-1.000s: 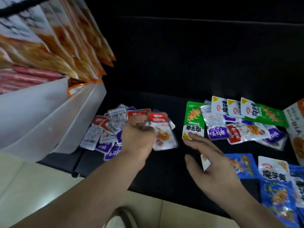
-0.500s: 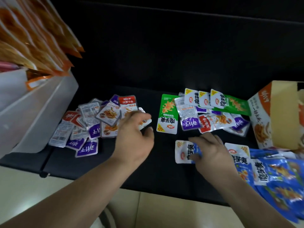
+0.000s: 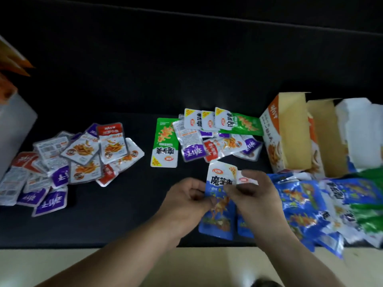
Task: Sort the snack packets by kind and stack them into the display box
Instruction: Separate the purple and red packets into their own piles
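Okay, head view, the only one. Your left hand (image 3: 186,195) and right hand (image 3: 255,195) meet low over the black table (image 3: 124,224), both on the blue packet (image 3: 219,183).

Left fingers (image 3: 199,188) are curled and pinch its left edge against the thumb. Right fingers (image 3: 250,177) are curled over the top right, thumb on the front. A second blue packet (image 3: 244,226) sits just behind the first, fanned out to the right under the right fingers. Whether the right hand grips both firmly, I can't tell.

The step looks like squaring up blues into a stack. To do it well:
- Slide the rear packet flush behind the front one, white tops aligned, same face forward.
- Pinch at the edges, since the film looks slick and will likely slip if held flat.
- Feed from the blue pile (image 3: 300,204), just right of the right fingers.
- Don't pull from the mixed cluster (image 3: 217,141) beyond the fingers yet.

The blue packet is a glossy pouch with a white top band, bold dark characters, a red logo, a yellow corner tag and food art on the blue lower half. It is upright and tilted slightly.

The display box (image 3: 290,131) stands open, beyond and right of the right fingers, apart from the hands. A green packet (image 3: 164,141) lies beyond the left fingers. The silver, red and purple heap (image 3: 83,158) is well left of them.
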A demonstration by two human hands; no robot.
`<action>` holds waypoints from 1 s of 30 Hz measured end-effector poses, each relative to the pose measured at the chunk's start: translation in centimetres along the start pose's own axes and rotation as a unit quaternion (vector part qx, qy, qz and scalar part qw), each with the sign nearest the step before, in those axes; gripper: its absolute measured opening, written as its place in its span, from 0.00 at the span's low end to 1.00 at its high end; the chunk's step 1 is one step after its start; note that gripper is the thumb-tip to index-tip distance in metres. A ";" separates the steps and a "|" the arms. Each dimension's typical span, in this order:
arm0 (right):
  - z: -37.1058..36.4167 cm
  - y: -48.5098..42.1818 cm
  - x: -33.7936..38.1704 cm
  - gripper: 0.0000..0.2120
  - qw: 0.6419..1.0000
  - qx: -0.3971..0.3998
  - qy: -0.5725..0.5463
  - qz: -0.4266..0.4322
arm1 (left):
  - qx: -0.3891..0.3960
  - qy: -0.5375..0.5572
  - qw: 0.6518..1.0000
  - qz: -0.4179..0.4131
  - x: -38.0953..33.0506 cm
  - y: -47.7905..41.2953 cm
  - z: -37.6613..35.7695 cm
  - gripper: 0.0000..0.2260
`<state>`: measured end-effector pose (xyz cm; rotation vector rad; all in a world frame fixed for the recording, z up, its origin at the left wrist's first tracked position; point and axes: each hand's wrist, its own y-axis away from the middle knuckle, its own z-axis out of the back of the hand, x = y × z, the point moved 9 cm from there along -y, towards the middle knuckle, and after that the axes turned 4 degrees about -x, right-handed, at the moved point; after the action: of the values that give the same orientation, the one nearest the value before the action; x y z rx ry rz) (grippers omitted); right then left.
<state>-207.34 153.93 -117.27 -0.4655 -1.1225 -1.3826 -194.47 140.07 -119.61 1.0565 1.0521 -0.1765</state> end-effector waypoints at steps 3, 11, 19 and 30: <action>2.6 0.7 1.9 0.18 0.968 -0.049 0.143 0.199 | -0.017 0.006 1.000 0.000 -0.2 -0.3 -2.5 0.09; 1.7 0.0 -0.7 0.19 0.866 0.055 0.352 0.350 | -0.023 -0.273 0.933 -0.234 -2.7 -1.9 -6.4 0.04; 1.9 -1.3 -2.8 0.21 0.820 0.032 0.448 0.355 | -0.107 -0.550 0.777 -0.286 -6.3 -4.8 -0.6 0.29; -1.6 -5.7 5.7 0.27 0.896 0.040 0.319 0.305 | -0.078 -0.574 0.751 -0.318 -3.7 -4.9 1.8 0.26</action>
<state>-213.05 148.44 -115.14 -0.2362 -0.4246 -0.8226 -198.13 134.85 -119.63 0.2221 0.2083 -1.1246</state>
